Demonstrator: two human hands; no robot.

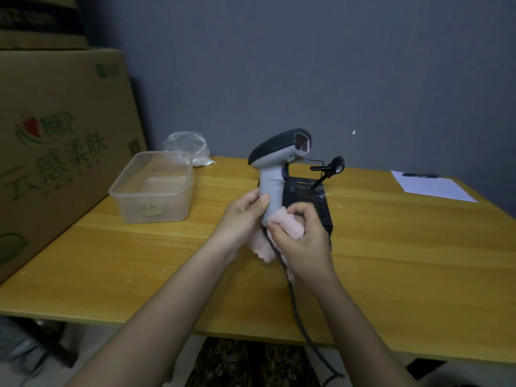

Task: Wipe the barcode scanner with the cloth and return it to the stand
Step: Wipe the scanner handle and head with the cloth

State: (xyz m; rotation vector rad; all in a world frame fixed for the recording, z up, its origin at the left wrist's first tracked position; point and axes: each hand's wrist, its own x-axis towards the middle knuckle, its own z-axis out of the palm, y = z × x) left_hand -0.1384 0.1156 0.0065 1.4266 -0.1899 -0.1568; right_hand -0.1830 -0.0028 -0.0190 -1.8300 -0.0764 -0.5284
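Observation:
The grey barcode scanner (275,174) with a black top is held upright above the wooden table (139,261), its window facing right. My left hand (241,219) grips the lower part of its handle. My right hand (300,236) holds a pink cloth (287,223) pressed against the base of the handle; part of the cloth hangs down below both hands. The scanner's dark cable (296,308) runs down from the handle over the table's front edge. Just behind the hands stands the black stand (310,196), with its holder arm (331,167) sticking up at the right.
A clear plastic tub (153,188) sits on the left of the table, with a crumpled plastic bag (187,146) behind it. A large cardboard box (55,146) stands at the left edge. A sheet of paper (431,187) with a pen (420,175) lies at the far right.

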